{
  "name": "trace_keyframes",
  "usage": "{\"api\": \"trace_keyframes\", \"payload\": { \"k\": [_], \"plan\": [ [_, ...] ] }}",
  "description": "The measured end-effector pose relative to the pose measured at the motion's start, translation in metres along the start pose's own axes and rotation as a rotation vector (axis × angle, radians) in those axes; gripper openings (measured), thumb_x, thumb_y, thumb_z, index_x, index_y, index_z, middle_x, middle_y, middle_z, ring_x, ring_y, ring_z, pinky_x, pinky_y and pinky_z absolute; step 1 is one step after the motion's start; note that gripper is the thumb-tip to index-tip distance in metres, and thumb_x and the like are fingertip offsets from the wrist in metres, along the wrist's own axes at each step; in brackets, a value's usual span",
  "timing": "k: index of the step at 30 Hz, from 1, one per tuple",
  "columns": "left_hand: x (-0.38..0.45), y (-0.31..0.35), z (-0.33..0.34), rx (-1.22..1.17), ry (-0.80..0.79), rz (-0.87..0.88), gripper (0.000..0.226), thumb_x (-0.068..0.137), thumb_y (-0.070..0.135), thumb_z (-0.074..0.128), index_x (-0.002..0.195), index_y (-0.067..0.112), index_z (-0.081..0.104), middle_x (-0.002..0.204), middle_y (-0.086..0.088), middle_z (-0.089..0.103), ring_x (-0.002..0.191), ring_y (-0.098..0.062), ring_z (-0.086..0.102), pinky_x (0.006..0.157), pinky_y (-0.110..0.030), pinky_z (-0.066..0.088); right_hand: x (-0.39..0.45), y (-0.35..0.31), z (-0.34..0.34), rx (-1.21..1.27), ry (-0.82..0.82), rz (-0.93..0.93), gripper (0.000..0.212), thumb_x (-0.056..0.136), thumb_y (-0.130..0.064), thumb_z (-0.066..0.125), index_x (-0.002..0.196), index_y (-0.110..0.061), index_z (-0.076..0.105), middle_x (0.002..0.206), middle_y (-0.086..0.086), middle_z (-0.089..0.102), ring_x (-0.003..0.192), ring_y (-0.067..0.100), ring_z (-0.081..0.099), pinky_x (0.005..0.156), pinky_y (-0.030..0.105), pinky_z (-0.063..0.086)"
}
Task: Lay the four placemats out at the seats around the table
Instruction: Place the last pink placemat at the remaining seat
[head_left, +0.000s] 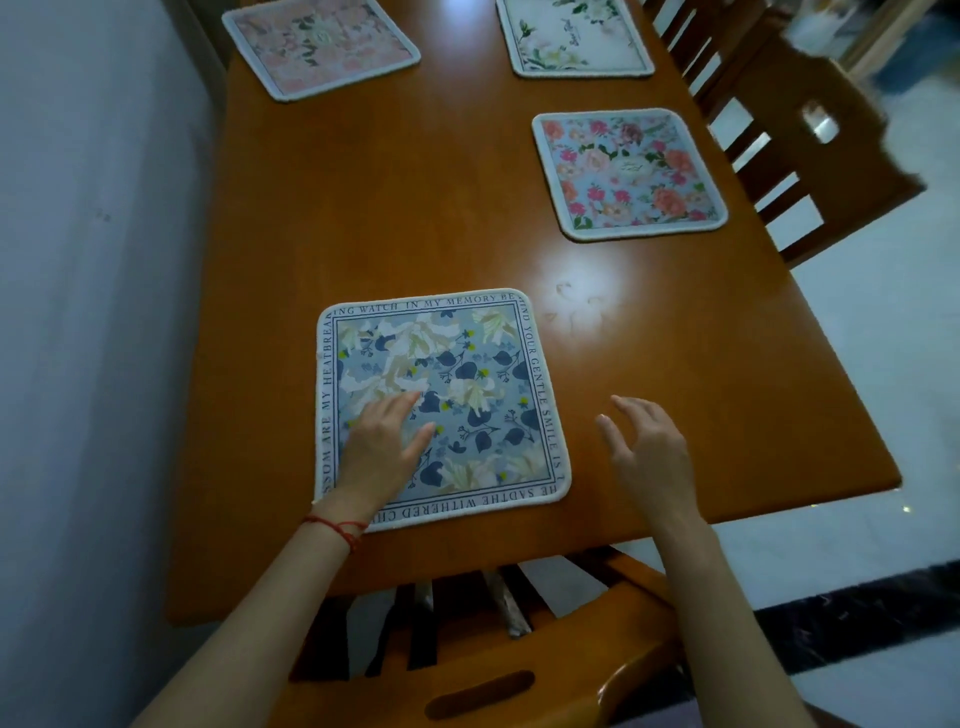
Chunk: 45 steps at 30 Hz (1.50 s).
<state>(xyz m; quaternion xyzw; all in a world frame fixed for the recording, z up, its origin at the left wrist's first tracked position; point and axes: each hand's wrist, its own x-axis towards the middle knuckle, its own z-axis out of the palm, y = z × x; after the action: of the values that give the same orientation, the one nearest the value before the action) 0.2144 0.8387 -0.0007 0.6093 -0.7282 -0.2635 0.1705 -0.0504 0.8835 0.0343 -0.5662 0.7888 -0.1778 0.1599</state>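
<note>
closest thing in view is the wooden chair (519, 670) tucked under the near edge, its back rail right below the arms, which is probably why the blue leaf-print placemat (457, 364) sits just beyond it: that's this seat's spot. left hand (384, 441) lies flat on that mat, fingers straight and pressing down near its lower left part, looks like it's smoothing or nudging it square to the table edge, not pinching anything. there's a red string bracelet (337, 527) on that wrist. right hand (649, 447) hovers just off the mat's right side over bare wood, fingers loosely spread and holding nothing, likely just let go or ready to tweak a corner. moving out, the pink rose placemat (631, 174) is lined up by the chair on the right side (810, 171), and the peach floral placemat (319, 47) and white floral placemat (576, 36) sit at the far end. so all four are down on the wooden table (389, 208), i'd say only final straightening is left.
</note>
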Motion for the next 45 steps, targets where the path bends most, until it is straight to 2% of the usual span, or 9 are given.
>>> {"api": "trace_keyframes", "payload": {
  "k": [3,7,12,19,24,31,40,45],
  "plan": [
    [0.006,0.018,0.005,0.131,-0.035,0.151,0.047,0.086,0.027,0.061,0.123,-0.001,0.054,0.115,-0.018,0.062,0.107,-0.033,0.058,0.091,-0.040,0.045,-0.019,0.014,-0.016,-0.060,0.087,0.001,0.041,0.090,-0.029,0.055,0.126,-0.009,0.054,0.129,0.012,0.055,0.119,0.025,0.051,0.092,0.029,0.041],
    [0.009,0.059,0.011,0.277,-0.063,0.317,0.055,0.085,0.042,0.040,0.115,0.001,0.060,0.108,-0.015,0.066,0.099,-0.031,0.064,0.083,-0.041,0.052,-0.046,0.035,-0.032,-0.115,0.191,-0.010,0.038,0.088,-0.029,0.058,0.119,-0.006,0.061,0.122,0.015,0.060,0.112,0.031,0.057,0.088,0.034,0.044],
    [0.007,0.106,0.037,0.336,-0.146,0.449,0.057,0.088,0.045,0.035,0.120,0.003,0.058,0.117,-0.015,0.064,0.110,-0.031,0.059,0.092,-0.044,0.047,-0.075,0.069,-0.049,-0.166,0.239,0.065,0.041,0.087,-0.034,0.051,0.115,-0.007,0.063,0.121,0.015,0.061,0.108,0.030,0.060,0.086,0.037,0.047],
    [-0.007,0.183,0.081,0.385,-0.251,0.624,0.057,0.091,0.046,0.031,0.124,0.007,0.056,0.124,-0.015,0.061,0.117,-0.033,0.055,0.096,-0.048,0.045,-0.118,0.117,-0.083,-0.193,0.363,0.213,0.048,0.090,-0.035,0.037,0.114,-0.002,0.062,0.116,0.018,0.062,0.104,0.030,0.061,0.086,0.040,0.049],
    [-0.022,0.231,0.106,0.416,-0.285,0.767,0.056,0.090,0.045,0.032,0.121,0.006,0.059,0.122,-0.015,0.062,0.115,-0.032,0.057,0.094,-0.048,0.046,-0.158,0.153,-0.097,-0.225,0.444,0.368,0.046,0.089,-0.032,0.038,0.111,-0.001,0.063,0.113,0.019,0.063,0.102,0.032,0.062,0.085,0.043,0.050],
    [-0.044,0.281,0.145,0.451,-0.359,0.969,0.058,0.092,0.047,0.028,0.128,0.008,0.052,0.130,-0.014,0.057,0.123,-0.033,0.050,0.101,-0.048,0.038,-0.219,0.190,-0.103,-0.230,0.534,0.568,0.046,0.088,-0.031,0.038,0.112,0.000,0.063,0.114,0.020,0.063,0.106,0.033,0.061,0.087,0.044,0.049],
    [-0.067,0.332,0.185,0.477,-0.443,1.161,0.060,0.091,0.047,0.029,0.127,0.007,0.055,0.129,-0.014,0.057,0.124,-0.034,0.050,0.102,-0.049,0.037,-0.267,0.225,-0.104,-0.192,0.557,0.809,0.049,0.088,-0.035,0.036,0.114,-0.002,0.062,0.119,0.018,0.060,0.108,0.033,0.059,0.087,0.044,0.050],
    [-0.070,0.357,0.207,0.481,-0.487,1.207,0.066,0.093,0.052,0.019,0.130,0.008,0.052,0.131,-0.014,0.055,0.125,-0.034,0.048,0.104,-0.049,0.035,-0.280,0.245,-0.111,-0.193,0.550,0.886,0.051,0.089,-0.036,0.034,0.115,-0.003,0.061,0.120,0.019,0.060,0.111,0.033,0.057,0.091,0.044,0.048]
  ]
}}
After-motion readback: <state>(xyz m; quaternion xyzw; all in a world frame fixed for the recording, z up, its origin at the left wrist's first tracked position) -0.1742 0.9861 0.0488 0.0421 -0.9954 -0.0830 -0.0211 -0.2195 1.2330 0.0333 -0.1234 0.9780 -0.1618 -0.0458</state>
